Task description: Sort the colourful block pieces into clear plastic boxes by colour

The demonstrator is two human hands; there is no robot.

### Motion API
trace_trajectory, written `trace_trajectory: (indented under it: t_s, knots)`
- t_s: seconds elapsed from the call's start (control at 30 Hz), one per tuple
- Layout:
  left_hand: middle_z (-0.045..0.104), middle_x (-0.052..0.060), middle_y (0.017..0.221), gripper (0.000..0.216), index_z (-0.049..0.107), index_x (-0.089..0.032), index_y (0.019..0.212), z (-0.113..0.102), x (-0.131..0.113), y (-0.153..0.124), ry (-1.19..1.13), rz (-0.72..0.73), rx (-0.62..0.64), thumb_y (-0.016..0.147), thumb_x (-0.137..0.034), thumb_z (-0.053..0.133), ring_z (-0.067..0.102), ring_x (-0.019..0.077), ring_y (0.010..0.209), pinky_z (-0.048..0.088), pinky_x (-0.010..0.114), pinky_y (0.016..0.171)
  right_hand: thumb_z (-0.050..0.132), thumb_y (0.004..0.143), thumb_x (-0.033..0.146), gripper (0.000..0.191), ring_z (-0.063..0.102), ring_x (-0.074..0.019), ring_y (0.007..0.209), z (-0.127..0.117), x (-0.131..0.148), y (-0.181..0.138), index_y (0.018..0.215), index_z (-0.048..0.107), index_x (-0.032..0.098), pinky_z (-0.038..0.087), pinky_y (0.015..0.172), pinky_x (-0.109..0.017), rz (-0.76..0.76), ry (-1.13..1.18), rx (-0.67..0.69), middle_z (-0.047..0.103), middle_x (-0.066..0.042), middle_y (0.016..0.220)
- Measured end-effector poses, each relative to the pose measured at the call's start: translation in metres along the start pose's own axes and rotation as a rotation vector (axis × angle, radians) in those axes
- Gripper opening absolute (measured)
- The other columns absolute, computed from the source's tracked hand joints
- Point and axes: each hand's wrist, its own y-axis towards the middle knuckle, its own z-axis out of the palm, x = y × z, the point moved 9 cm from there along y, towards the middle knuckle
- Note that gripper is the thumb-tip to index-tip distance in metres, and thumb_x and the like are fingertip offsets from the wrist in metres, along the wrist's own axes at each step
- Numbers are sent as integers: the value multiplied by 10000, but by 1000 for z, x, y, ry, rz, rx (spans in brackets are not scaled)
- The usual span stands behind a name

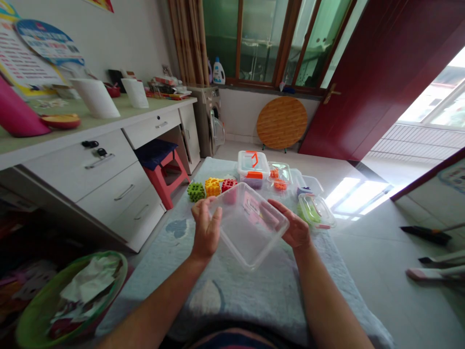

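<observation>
A clear plastic box [250,232], tilted, is held up over the cloth-covered table between both hands. My left hand [206,228] grips its left side, thumb on the near face. My right hand [295,228] holds the right side, its fingers partly behind the wall. Just beyond the box stand a green cube of toy pieces [196,192], a yellow cube [212,187] and a pinkish-red cube [228,185]. Behind them is a lidded clear box [253,170] with orange latches and handle. To the right, a lidded container [317,211] has green pieces in it.
Orange pieces [279,184] show in a clear container, and dark blue pieces [304,191] lie near another. A blue cloth [170,276] covers the table. Left are a white desk [105,167], a red stool [164,174] and a green basket [32,310]. A round wooden tabletop [282,122] leans behind.
</observation>
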Motion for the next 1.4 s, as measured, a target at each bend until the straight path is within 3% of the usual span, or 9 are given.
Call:
trace_trajectory:
  t_s: [0.2, 0.3, 0.37, 0.43, 0.63, 0.87, 1.07, 1.2, 1.4]
  knots:
    - [364, 136, 1406, 465, 431, -209, 1360, -10, -6, -27, -8, -47, -7, 982, -478, 410, 361, 260, 1371, 284, 451, 1175, 686, 715, 558, 573, 557, -300, 1233, -15, 13, 1, 1205, 616, 269, 473, 968, -458, -116, -33, -84, 580, -93, 1392]
    - [439, 136, 1417, 524, 413, -204, 1385, -15, 8, -31, -113, -170, 100, 967, -519, 431, 439, 274, 1339, 354, 449, 1127, 726, 720, 556, 410, 648, -219, 870, -32, 7, 0, 984, 669, 248, 519, 760, -345, -109, -70, -207, 709, -47, 989]
    - [510, 132, 1383, 548, 425, -200, 1382, -16, 15, -35, -201, -254, 168, 953, -541, 449, 520, 280, 1271, 424, 431, 1062, 729, 723, 580, 369, 538, -144, 585, -44, 4, -1, 829, 638, 239, 450, 567, -270, -101, -113, -329, 615, 18, 675]
    - [545, 127, 1363, 558, 445, -199, 1366, -16, 17, -40, -264, -294, 208, 934, -550, 481, 564, 280, 1221, 460, 412, 1016, 730, 714, 603, 393, 409, -109, 473, -50, 4, -3, 768, 597, 237, 354, 466, -244, -117, -148, -427, 499, 57, 549]
    - [483, 135, 1423, 603, 423, -200, 1374, -14, 14, -53, -307, -251, 222, 899, -546, 556, 471, 299, 1318, 376, 421, 1094, 691, 724, 627, 439, 457, -124, 499, -34, 10, -2, 924, 621, 242, 364, 480, -246, -97, -160, -398, 552, 51, 589]
    - [506, 120, 1346, 660, 392, -230, 1375, -10, 19, -56, -377, -252, 274, 850, -548, 634, 558, 281, 1177, 442, 398, 1000, 645, 747, 634, 466, 527, -160, 532, -25, 16, -6, 1002, 633, 245, 413, 506, -278, -68, -224, -382, 643, 15, 684]
    - [509, 101, 1319, 568, 447, -231, 1354, -28, 32, -34, -230, -180, 264, 928, -607, 450, 518, 244, 1126, 406, 375, 988, 480, 872, 603, 462, 571, -196, 643, -39, 20, -7, 907, 694, 195, 457, 581, -309, -120, -512, -453, 652, -25, 712]
    - [510, 83, 1291, 504, 465, -229, 1309, -47, 36, -2, -115, -130, 202, 903, -514, 558, 507, 206, 1050, 408, 343, 956, 566, 802, 502, 340, 585, -224, 730, -48, 14, -3, 800, 712, 194, 485, 683, -344, -217, -810, -479, 647, -48, 738]
    - [537, 88, 1272, 485, 488, -221, 1317, -35, 35, 3, -150, -179, 343, 940, -525, 490, 511, 225, 1095, 390, 367, 991, 468, 855, 392, 333, 596, -232, 745, -46, -2, 6, 678, 700, 230, 493, 695, -344, -295, -1159, -397, 633, -73, 721]
